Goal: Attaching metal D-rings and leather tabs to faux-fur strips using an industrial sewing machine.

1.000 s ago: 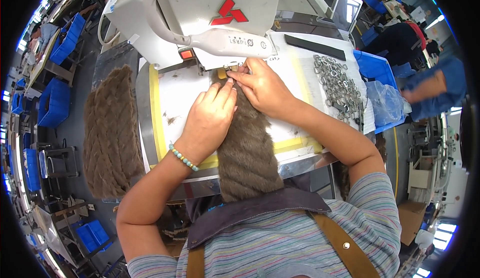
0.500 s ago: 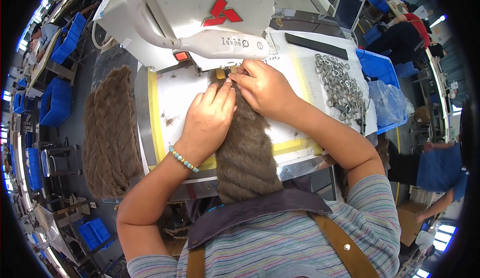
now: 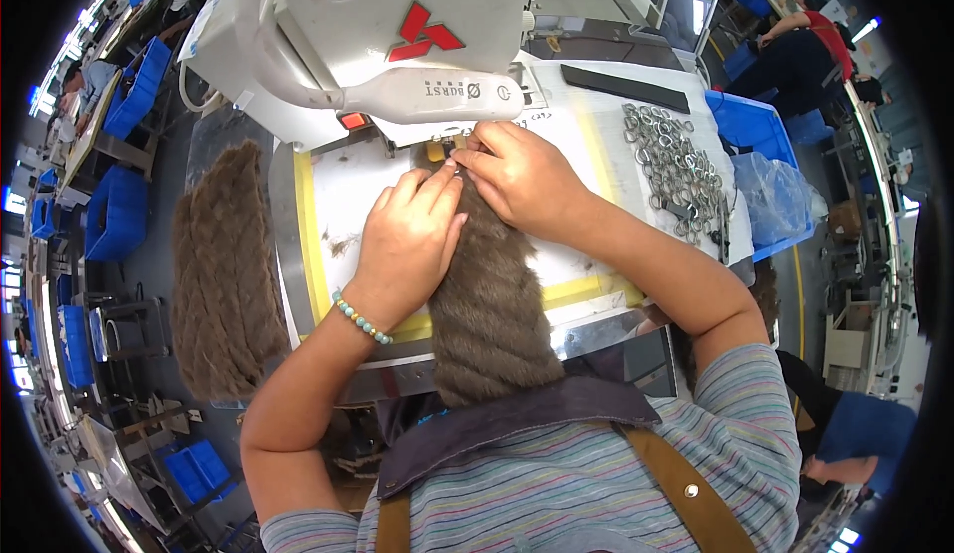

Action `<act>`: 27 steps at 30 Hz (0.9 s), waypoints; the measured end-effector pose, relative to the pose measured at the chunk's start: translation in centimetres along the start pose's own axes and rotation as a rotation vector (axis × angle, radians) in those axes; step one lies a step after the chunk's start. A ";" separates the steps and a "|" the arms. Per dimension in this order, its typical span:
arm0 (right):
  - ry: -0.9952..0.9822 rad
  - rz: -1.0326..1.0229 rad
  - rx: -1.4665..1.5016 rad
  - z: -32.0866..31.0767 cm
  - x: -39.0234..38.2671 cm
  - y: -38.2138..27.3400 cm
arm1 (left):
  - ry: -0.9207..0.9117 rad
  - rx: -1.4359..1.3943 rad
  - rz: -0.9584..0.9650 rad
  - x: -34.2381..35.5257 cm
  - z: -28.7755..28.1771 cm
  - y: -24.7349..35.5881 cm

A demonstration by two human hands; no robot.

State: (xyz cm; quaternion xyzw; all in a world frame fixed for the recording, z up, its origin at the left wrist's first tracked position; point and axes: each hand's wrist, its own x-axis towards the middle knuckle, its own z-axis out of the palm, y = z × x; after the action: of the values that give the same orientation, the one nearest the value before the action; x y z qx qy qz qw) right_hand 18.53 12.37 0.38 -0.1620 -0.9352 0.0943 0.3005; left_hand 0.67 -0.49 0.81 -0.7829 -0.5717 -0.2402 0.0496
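My left hand (image 3: 409, 235), a beaded bracelet at its wrist, lies over a brown fur strip (image 3: 492, 324), fingers slightly bent and apart, tips at its narrow far end. My right hand (image 3: 517, 180) is closed in a pinch against that end, index and thumb meeting the left fingertips; what it pinches is too small to make out. Just beyond the fingertips is a small yellow piece (image 3: 435, 152) under the head of a white machine (image 3: 298, 46) with a red emblem and a pale arm (image 3: 393, 96). The strip runs back across the taped white work surface (image 3: 353, 160) toward my body.
Folded fur pieces (image 3: 224, 285) lie left. Many metal rings (image 3: 661, 156), a black bar (image 3: 624, 90), a blue bin (image 3: 740, 111) with plastic bags (image 3: 770, 200) and a tilted screen (image 3: 686, 11) are at right. Co-workers (image 3: 860, 434) (image 3: 805, 56) are beside other benches; blue crates (image 3: 114, 215) stand left.
A co-worker in blue has moved from beside the right bin down to the lower right. My hands stay at the strip's end, barely shifted. The machine appears slightly further left in the view.
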 end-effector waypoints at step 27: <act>-0.088 -0.012 -0.009 -0.9 0.0 0.9 | 0.042 -0.070 -0.002 0.5 0.5 -0.9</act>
State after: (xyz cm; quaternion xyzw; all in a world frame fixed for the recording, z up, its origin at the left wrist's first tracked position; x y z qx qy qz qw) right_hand 19.27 13.29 0.82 -0.1535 -0.9488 0.0955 0.2589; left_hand 0.12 0.44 0.39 -0.7783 -0.5628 -0.2763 0.0339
